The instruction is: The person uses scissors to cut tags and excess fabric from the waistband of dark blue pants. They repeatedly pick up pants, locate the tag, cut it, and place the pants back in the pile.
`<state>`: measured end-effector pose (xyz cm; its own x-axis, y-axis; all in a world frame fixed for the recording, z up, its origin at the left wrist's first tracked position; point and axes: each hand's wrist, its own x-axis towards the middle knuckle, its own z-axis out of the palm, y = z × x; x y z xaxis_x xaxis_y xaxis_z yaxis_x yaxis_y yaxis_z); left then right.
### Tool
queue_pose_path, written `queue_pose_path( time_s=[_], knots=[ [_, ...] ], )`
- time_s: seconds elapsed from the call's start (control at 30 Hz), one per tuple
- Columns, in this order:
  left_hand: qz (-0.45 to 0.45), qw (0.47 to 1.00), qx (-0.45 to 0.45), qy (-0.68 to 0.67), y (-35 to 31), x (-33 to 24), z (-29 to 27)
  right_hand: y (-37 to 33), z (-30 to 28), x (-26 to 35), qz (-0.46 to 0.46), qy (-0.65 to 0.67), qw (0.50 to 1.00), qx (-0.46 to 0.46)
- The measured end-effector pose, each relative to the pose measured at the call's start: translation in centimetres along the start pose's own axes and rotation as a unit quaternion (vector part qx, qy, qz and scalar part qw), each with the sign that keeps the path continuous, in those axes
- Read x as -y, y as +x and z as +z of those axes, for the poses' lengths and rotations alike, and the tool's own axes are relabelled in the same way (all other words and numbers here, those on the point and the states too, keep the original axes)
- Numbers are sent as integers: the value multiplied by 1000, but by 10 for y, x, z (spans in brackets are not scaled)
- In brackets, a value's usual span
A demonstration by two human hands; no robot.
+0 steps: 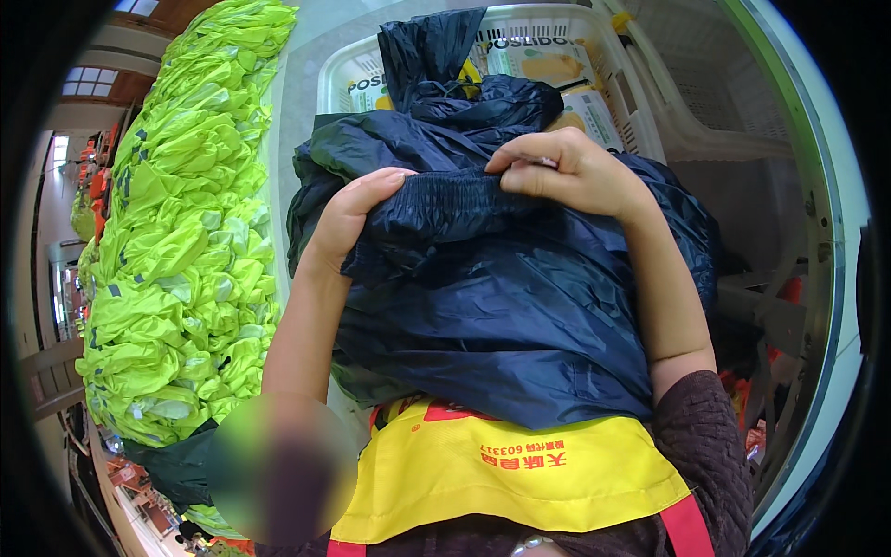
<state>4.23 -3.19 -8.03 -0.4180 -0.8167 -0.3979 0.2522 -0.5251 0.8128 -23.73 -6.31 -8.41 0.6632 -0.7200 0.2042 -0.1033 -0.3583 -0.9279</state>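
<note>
Garment (501, 306), one piece of dark navy fabric, thin, glossy and crinkled like rainwear, fills the middle of the frame, draped over both forearms and hanging down to a yellow apron (506, 483) with red straps at the lower centre. Its gathered elastic band (455, 195), ribbed and puckered, runs straight across the upper centre between the two hands. The left hand (348, 218), at centre left, has the band's left end pinched, thumb on top and the other fingers hidden under the cloth. The right hand (575, 172), at upper centre right, is curled tightly over the band's right end, fingertips tucked into the fabric. Both hands are closed on the same band, so the garment lies stretched between them and bunches up behind them. Above it, at the top of the frame, one pale plastic crate (603, 56) with slotted walls holds flat printed packets; I cannot count them, since the navy cloth covers part of the crate. A second empty-looking slotted basket (715, 93) sits to the upper right. Down the left side runs a long heap of neon yellow-green garments (186, 232), shiny and crumpled, too many and too tangled to count.
</note>
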Motion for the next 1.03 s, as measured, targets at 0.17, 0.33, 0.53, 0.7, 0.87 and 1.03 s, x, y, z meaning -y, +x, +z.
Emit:
queue_pose_path(
  time_s=[0.17,0.33,0.53,0.7,0.87,1.03],
  knots=[
    [55,959,-19,276,-24,-9,26,-1,4,20,-83,-115,987,81],
    [181,749,43,636,-72,5,84,-7,-17,46,-2,120,993,20],
    [151,646,154,733,-87,16,113,43,35,16,73,-65,990,-101],
    [8,856,192,480,-56,-32,61,5,99,-15,43,-145,988,-11],
    [-128,704,-267,645,3,-19,-53,2,97,16,69,-210,975,-4],
    [-55,937,-257,229,22,24,-48,1,98,17,59,-261,964,1]
  ],
)
